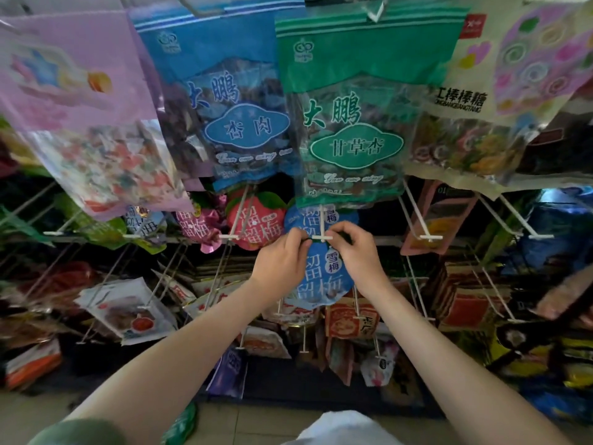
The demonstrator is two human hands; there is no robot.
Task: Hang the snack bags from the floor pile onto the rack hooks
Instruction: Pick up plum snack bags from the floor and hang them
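Head view, facing the rack.

At far left hangs a lilac bag. Beside it is a large blue bag, and below that a round red bag sits on its own hook.

Your left hand pinches the top edge of the round blue snack bag, just left of the white crossbar tip of the centre hook. Your right hand pinches the same edge just right of the tip. Both sets of fingers are curled in close to the crossbar, and the bag's body hangs below your knuckles in front of the lower rows. A matching blue bag shows farther back on this hook, under the large green bag.

Right of your hands a bare hook stands out from the rack, and a lollipop bag fills the upper right.

Step in hand: threading the bag's hang hole over the hook tip. Your fingers cover the hole, so it cannot be told whether it has passed the crossbar.

Next move, as a judgement: you would probably tilt the top edge so one arm of the crossbar enters the hole first, then work the other arm through. After that, slide the bag back along the wire toward its twin and let go with both hands. Keep the edge taut between the two pinches, since a slack edge may fold and block the hole.
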